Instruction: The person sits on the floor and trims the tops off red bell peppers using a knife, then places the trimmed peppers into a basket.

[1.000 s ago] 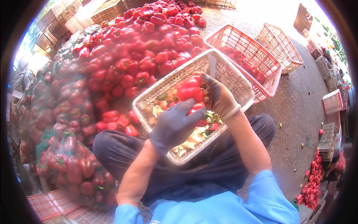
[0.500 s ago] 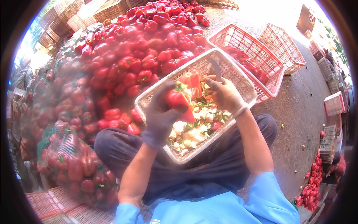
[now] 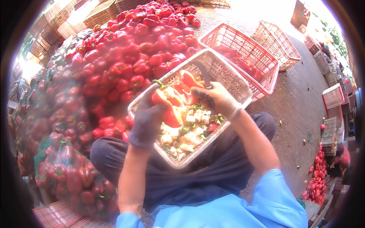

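Note:
My left hand point(image 3: 147, 119), in a dark glove, is closed round a cut-open red bell pepper point(image 3: 170, 108) whose pale inside faces up. A green stem shows at its top. My right hand point(image 3: 218, 99), in a lighter glove, grips a curved knife point(image 3: 204, 73) whose blade points away from me. Its fingers also touch a second red pepper piece point(image 3: 186, 81) beside the first; whether the two are still joined I cannot tell. Both hands are above a white plastic crate point(image 3: 170, 162) across my lap, with pale pepper cores point(image 3: 185, 138) and green bits inside.
A large heap of red peppers point(image 3: 140, 66) lies ahead and to the left. Mesh sacks of peppers point(image 3: 74, 176) stand at my left. A red-rimmed crate point(image 3: 272, 81) holding pepper pieces is beside my crate, with another crate point(image 3: 279, 45) behind. More peppers point(image 3: 317, 178) lie far right.
The pepper in my left hand has turned and spread, so its pale inside now shows. My right hand has moved slightly nearer to me with the knife. The whole view has shifted a little.

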A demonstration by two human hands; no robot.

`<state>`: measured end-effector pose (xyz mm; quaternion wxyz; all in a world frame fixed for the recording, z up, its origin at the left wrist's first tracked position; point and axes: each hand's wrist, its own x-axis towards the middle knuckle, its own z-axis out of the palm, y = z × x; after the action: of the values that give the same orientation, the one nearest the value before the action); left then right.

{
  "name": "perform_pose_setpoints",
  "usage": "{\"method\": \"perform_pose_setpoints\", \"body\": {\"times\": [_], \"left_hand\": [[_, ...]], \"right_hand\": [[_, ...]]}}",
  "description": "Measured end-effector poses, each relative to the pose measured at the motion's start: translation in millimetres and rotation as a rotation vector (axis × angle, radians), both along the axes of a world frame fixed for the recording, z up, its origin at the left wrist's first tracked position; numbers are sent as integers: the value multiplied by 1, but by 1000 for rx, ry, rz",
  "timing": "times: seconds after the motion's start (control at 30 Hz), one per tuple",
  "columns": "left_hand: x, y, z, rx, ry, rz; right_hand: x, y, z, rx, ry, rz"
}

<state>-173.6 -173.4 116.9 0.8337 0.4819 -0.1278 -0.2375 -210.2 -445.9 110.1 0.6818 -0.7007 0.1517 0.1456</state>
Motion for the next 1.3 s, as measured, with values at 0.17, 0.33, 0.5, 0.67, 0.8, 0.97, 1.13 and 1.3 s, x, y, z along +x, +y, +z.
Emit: {"method": "perform_pose_setpoints", "body": {"times": [0.17,0.33,0.5,0.67,0.8,0.97,1.13,1.3], "left_hand": [[-4,2,15,53,43,-63],[-3,-14,-9,207,-106,35],[-10,-24,-16,492,-364,159],[-15,-22,-18,736,-778,306],[-14,-24,-33,684,-908,276],[-2,-31,-59,640,-794,226],[1,-30,-64,823,-728,76],[-8,-14,-18,547,-442,-66]], "right_hand": [[20,-102,-1,-889,-309,-144],[27,-204,43,-949,-203,-616],[12,-82,40,-154,-339,-107],[5,22,44,-283,-59,246],[2,39,24,-268,-46,274],[-1,48,15,-116,-5,131],[-6,49,20,-93,-40,127],[-5,26,15,-147,-109,233]]}}
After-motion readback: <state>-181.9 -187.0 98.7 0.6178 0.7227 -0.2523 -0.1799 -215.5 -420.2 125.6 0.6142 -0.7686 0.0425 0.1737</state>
